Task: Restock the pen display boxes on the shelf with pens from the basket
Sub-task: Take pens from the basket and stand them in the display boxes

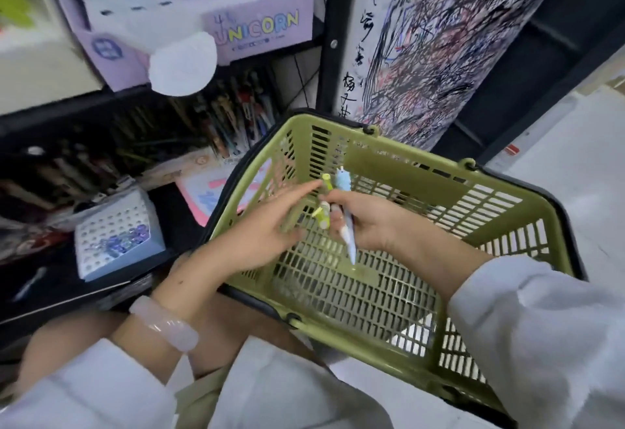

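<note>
Two pens (338,205) sit pinched in your right hand (368,222) above the basket (422,191); your left hand (270,222) reaches in, fingers extended. Pens appear light, rigid, smooth; grip mid-barrel, not the decorative caps.

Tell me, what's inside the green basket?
The green basket looks empty: only its slotted floor shows. Two pens are held above it by the right hand. Hands and sleeves cover some floor.
</note>
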The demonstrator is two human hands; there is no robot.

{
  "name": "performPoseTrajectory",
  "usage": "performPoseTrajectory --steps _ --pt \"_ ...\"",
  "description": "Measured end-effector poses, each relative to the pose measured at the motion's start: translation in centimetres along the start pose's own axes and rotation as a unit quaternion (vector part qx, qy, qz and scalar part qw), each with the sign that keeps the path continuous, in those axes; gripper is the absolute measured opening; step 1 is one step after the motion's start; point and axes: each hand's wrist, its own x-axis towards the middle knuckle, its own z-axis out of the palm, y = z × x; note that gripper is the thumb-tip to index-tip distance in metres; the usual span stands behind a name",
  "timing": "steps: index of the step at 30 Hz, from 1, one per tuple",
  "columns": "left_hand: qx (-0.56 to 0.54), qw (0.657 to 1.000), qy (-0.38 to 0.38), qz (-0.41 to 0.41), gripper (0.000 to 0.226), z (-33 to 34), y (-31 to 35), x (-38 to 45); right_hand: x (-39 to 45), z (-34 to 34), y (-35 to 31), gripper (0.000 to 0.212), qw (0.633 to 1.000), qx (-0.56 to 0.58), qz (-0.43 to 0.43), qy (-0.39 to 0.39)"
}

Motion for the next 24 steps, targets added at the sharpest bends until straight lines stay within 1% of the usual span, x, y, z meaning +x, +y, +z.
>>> performPoseTrajectory --steps 1,2,4,5,6,8,9,10,11,12,14,16,18,19,21,22,24 --pt "0.009 0.999 0.011 0.043 0.059 -0.2 0.3 -0.4 -0.2 1.5 0.3 0.021 1.000 0.001 -0.004 -0.025" --pt "0.005 0.997 0.037 0.074 0.051 -0.3 0.6 -0.9 -0.3 2.7 0.7 0.021 0.998 -0.008 -0.010 -0.054" --pt "-0.023 0.988 0.124 0.091 0.027 -0.8 1.1 -1.9 -0.4 4.7 1.2 0.023 0.994 -0.046 -0.021 -0.096" --pt "-0.047 0.979 0.177 0.086 0.018 -1.2 1.3 -2.5 -0.5 5.6 1.4 0.023 0.993 -0.072 -0.031 -0.093" --pt "-0.077 0.966 0.236 0.076 0.019 -1.7 1.5 -3.1 -0.7 6.4 1.5 0.023 0.991 -0.099 -0.053 -0.074" --pt "-0.142 0.925 0.351 0.039 0.022 -2.8 1.6 -4.3 -1.2 7.6 1.6 0.022 0.980 -0.145 -0.131 -0.026" --pt "-0.172 0.904 0.390 0.009 0.021 -3.4 1.5 -4.9 -1.5 8.2 1.7 0.024 0.971 -0.165 -0.175 -0.015" --pt "-0.205 0.888 0.410 -0.021 0.022 -4.0 1.4 -5.4 -1.8 8.8 1.9 0.031 0.956 -0.201 -0.215 -0.010" --pt "-0.241 0.879 0.409 -0.048 0.024 -4.5 1.2 -5.9 -2.2 9.6 2.1 0.038 0.935 -0.250 -0.251 -0.013" --pt "-0.275 0.876 0.390 -0.066 0.026 -4.9 1.1 -6.5 -2.6 10.5 2.3 0.040 0.914 -0.292 -0.282 -0.020" --pt "-0.312 0.885 0.336 -0.078 0.027 -5.2 1.2 -7.5 -3.6 13.0 2.5 0.028 0.886 -0.324 -0.329 -0.041" --pt "-0.356 0.886 0.292 -0.057 0.027 -5.4 1.5 -8.6 -4.1 15.5 2.7 0.023 0.871 -0.341 -0.351 -0.055" --pt "-0.422 0.865 0.270 -0.031 0.026 -6.1 1.9 -9.6 -4.2 17.7 2.8 0.027 0.851 -0.381 -0.359 -0.035" --pt "-0.447 0.852 0.271 -0.024 0.027 -6.7 1.9 -10.1 -4.3 18.7 2.9 0.031 0.840 -0.403 -0.362 -0.027" --pt "-0.481 0.828 0.287 -0.012 0.030 -7.8 2.1 -11.2 -4.5 20.5 3.0 0.041 0.826 -0.434 -0.359 -0.035" --pt "-0.485 0.821 0.300 -0.009 0.032 -8.3 2.1 -11.8 -4.6 21.3 3.2 0.044 0.826 -0.437 -0.352 -0.048" --pt "-0.469 0.815 0.338 -0.011 0.031 -9.2 2.1 -12.7 -4.6 22.7 3.5 0.040 0.838 -0.414 -0.343 -0.085"
